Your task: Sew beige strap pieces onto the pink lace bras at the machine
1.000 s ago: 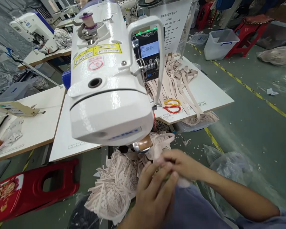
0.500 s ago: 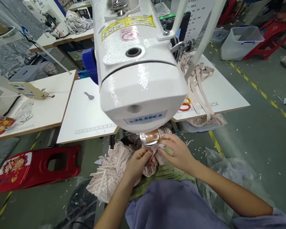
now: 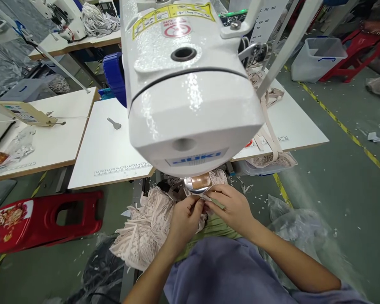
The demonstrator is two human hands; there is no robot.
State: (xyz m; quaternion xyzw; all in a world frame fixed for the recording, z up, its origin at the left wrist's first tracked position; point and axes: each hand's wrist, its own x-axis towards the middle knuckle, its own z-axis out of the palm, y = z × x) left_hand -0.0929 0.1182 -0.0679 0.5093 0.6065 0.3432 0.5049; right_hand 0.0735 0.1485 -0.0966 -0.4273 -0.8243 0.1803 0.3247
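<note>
A white sewing machine head (image 3: 190,88) fills the upper middle of the view. Just under its front end, both my hands pinch a piece of pale pink lace fabric (image 3: 205,200). My left hand (image 3: 185,219) is closed on the fabric from the left. From the right, my right hand (image 3: 232,207) grips the same piece with its fingertips. They meet close below a shiny round metal part (image 3: 198,184) of the machine. A heap of pink lace pieces (image 3: 145,230) lies by my left hand.
White work tables (image 3: 110,147) extend left and right of the machine. Pink straps (image 3: 267,126) hang over the right table's edge. A red plastic stool (image 3: 41,219) lies on the floor at left, crumpled clear plastic (image 3: 299,223) at right, a clear bin (image 3: 316,55) far right.
My hands rose from my lap to just under the machine's front end and closed on the lace piece. The view tilted down and nearer the machine.
</note>
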